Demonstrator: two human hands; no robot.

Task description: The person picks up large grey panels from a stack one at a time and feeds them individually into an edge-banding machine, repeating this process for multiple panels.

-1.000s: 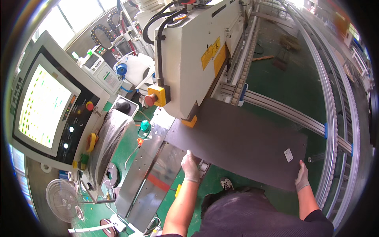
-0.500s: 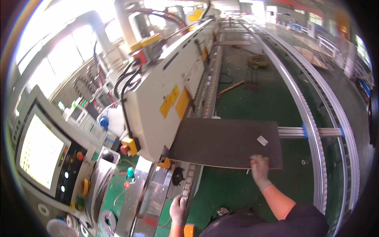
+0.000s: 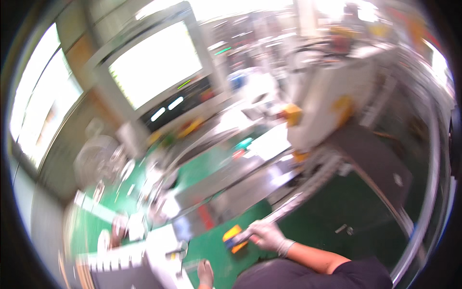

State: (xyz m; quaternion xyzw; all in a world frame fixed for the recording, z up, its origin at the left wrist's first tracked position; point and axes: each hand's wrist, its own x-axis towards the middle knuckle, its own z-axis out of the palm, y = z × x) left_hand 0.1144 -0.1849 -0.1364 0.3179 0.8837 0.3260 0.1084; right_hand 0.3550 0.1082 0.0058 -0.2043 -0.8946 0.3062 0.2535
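My right hand (image 3: 268,236), in a pale glove, is at the near end of the roller rail (image 3: 308,185). Its fingers lie over or against the rail end and are smeared by motion. A yellow-and-dark end piece (image 3: 236,239) sits just left of those fingers. Low in the picture is my left hand (image 3: 205,272), also gloved and blurred, above the green floor, with no object visible in it. Away from both hands, to the right, the dark flat board (image 3: 373,151) lies across the rails, its far left part at the white machine beam (image 3: 320,108).
A control cabinet with a bright screen (image 3: 156,65) stands at upper left. Metal plates (image 3: 231,185) border the rail. At lower left is a white-edged rack or stack (image 3: 120,265) with dark panels. A curved metal rail (image 3: 435,159) runs along the right.
The view has swung left, bringing the screen and lower-left rack further into the picture. My right hand has left the board's near edge and is now at the roller rail's end.
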